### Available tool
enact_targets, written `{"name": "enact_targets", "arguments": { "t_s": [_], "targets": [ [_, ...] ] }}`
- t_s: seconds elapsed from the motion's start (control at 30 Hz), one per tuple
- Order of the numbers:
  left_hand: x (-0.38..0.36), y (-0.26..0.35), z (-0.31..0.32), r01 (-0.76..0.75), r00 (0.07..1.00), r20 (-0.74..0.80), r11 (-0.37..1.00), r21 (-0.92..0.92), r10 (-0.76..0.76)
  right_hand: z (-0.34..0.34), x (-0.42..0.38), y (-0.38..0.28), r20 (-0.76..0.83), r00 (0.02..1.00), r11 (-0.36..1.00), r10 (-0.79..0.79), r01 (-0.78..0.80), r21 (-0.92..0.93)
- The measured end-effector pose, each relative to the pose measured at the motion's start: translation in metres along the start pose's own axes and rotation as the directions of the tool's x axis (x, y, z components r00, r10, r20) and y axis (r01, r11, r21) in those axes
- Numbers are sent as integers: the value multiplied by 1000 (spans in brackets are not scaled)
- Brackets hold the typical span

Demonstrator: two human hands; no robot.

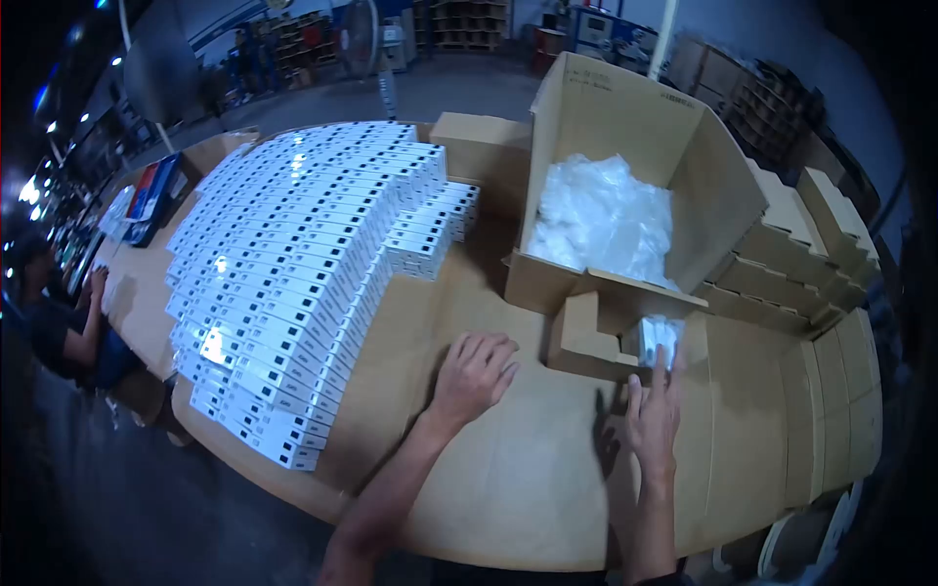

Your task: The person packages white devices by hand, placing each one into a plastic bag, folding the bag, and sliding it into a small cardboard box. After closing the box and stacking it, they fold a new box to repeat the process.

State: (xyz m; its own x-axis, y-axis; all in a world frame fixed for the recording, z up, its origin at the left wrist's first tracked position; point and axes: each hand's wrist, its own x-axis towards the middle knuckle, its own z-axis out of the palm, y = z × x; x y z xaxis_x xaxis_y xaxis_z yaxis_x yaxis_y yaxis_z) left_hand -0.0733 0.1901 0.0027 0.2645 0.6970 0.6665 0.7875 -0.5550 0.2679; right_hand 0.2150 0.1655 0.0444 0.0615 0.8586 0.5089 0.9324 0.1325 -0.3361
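Note:
My left hand (476, 376) is over the brown tabletop, right of the stacked white boxes. Its fingers are loosely bent and slightly apart, and no object shows in them. My right hand (655, 415) reaches forward, thumb apart and two fingers stretched out. Those fingertips are at a white item in clear plastic (659, 340), which sits in a small open cardboard box (578, 332). Whether they press on it is hard to make out. Behind that, a large open carton (637, 93) holds a heap of clear plastic bags (601, 215).
White boxes (283, 264) with dark squares on their ends are stacked in long rows at left. Brown cartons (782, 220) stand along the right edge, and another carton (479, 142) at the back. A person (73, 322) sits at far left by a blue-and-red tray (151, 195).

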Motion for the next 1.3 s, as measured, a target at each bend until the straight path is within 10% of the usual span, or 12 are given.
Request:
{"name": "enact_targets", "arguments": {
  "t_s": [0.3,0.83,0.97,1.03,1.1,1.3],
  "targets": [
    [8,-113,-26,260,965,-35,949,176,-258,68,35,-136,86,896,702,-436,279,655],
    [19,-161,-23,248,966,-156,908,338,-206,206,129,-206,316,777,775,-545,322,544],
    [11,-153,-29,270,958,-200,885,378,-207,197,116,-197,176,856,672,-486,237,702],
    [12,-130,-42,258,956,-224,910,326,-191,170,104,-193,423,856,599,-298,-177,781],
    [15,-95,-58,219,955,-261,927,304,-140,123,98,-184,715,604,296,-352,-653,697],
    [42,2,-69,-84,956,-283,996,-11,78,64,84,-139,497,777,61,-387,-516,854]
  ]
}}
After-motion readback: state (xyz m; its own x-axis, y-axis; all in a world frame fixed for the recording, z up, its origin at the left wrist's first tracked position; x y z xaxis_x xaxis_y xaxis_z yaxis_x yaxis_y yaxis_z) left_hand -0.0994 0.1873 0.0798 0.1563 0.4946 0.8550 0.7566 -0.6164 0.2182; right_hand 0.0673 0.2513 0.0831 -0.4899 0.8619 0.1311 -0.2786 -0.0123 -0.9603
